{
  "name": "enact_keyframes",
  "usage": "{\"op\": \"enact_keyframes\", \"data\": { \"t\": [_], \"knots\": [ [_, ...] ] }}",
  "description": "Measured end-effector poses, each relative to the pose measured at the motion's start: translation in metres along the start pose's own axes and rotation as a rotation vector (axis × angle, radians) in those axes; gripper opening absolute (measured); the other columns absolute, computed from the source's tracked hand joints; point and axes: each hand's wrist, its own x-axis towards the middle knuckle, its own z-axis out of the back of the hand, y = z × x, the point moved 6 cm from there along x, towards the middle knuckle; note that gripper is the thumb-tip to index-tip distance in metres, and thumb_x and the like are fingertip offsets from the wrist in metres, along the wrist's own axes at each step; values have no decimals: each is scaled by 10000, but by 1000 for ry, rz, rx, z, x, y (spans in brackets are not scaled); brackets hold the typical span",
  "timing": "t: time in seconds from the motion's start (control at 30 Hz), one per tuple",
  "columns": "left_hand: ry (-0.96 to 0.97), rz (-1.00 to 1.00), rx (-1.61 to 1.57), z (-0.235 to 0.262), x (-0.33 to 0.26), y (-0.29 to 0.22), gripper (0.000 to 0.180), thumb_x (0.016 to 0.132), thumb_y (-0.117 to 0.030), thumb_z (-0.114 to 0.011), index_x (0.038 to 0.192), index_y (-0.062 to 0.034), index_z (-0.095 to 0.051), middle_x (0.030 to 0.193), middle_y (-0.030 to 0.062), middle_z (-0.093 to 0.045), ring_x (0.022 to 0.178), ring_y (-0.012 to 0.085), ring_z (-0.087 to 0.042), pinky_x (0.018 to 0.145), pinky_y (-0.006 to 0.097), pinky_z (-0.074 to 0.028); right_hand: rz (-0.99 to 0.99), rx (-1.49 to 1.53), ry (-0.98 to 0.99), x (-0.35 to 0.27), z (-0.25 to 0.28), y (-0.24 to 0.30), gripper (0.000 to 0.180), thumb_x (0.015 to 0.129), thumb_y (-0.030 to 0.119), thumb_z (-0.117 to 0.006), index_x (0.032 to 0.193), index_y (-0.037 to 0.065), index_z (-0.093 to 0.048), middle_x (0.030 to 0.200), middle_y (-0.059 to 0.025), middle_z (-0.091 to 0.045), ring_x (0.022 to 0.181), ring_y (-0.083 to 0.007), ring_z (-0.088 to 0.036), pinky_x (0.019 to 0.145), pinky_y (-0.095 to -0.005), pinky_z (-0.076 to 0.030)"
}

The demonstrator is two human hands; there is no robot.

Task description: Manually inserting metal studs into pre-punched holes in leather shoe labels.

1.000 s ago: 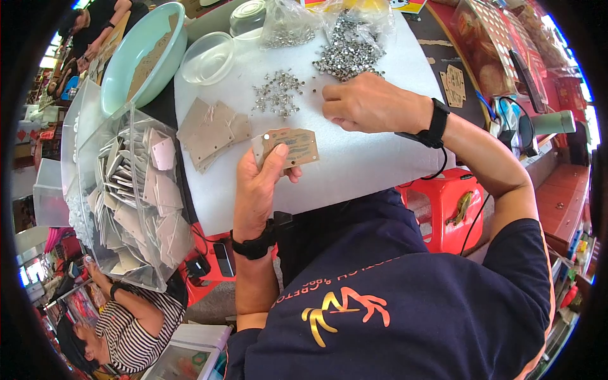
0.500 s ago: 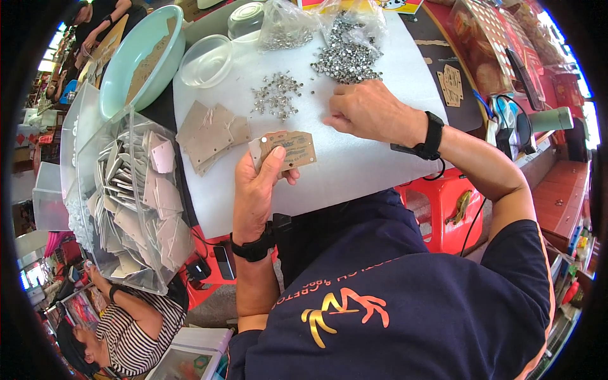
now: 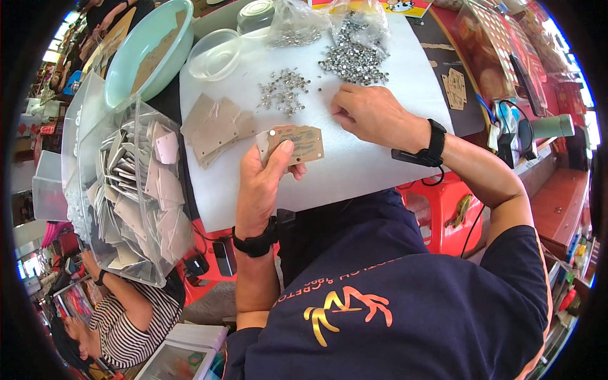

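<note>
My left hand (image 3: 263,183) holds a small brown cardboard tag (image 3: 303,140) above the white table top (image 3: 354,171), thumb pressed on its face. A small silver stud sits at the tag's left corner. My right hand (image 3: 370,114) rests on the white surface with its fingers curled together near a heap of small silver studs (image 3: 354,62); whether it pinches a stud is hidden. A second, thinner scatter of studs (image 3: 283,94) lies left of that hand. A loose stack of blank brown tags (image 3: 212,128) lies left of the held tag.
A clear plastic bin of finished tags (image 3: 133,190) stands at the left. Behind it are a pale green bowl (image 3: 142,57), a clear bowl (image 3: 215,54) and bags of studs (image 3: 297,25). Another person in a striped shirt (image 3: 126,323) sits lower left. A red stool (image 3: 437,209) is under the table.
My right hand has drawn back from the stud scatter toward the right and closer to me. The left hand keeps the tag in nearly the same spot.
</note>
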Motion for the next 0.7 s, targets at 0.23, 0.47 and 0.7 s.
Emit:
{"op": "enact_keyframes", "data": {
  "t": [0.23,0.47,0.7],
  "knots": [
    [8,-15,15,0,1,2,276,976,-149,-547,1164,51,-571,945,111,-664,712,139,-589,627,279,-483,-49,-131,41,-1,-2,0,135,870,175,-623,850,41,-616,847,-109,-614,754,-327,-625,671,-425,-504],
    [24,-20,11,-1,2,1,281,978,-150,-543,1171,53,-569,943,111,-664,711,138,-589,628,279,-484,71,-80,-19,-4,1,5,116,842,129,-605,847,13,-610,852,-138,-610,765,-331,-638,655,-429,-520],
    [26,-18,30,-5,3,-1,276,979,-148,-542,1163,56,-571,943,112,-665,708,136,-589,625,278,-486,49,-34,-38,-3,4,3,94,841,130,-595,857,41,-617,857,-128,-607,767,-336,-635,654,-438,-516]
  ]
}}
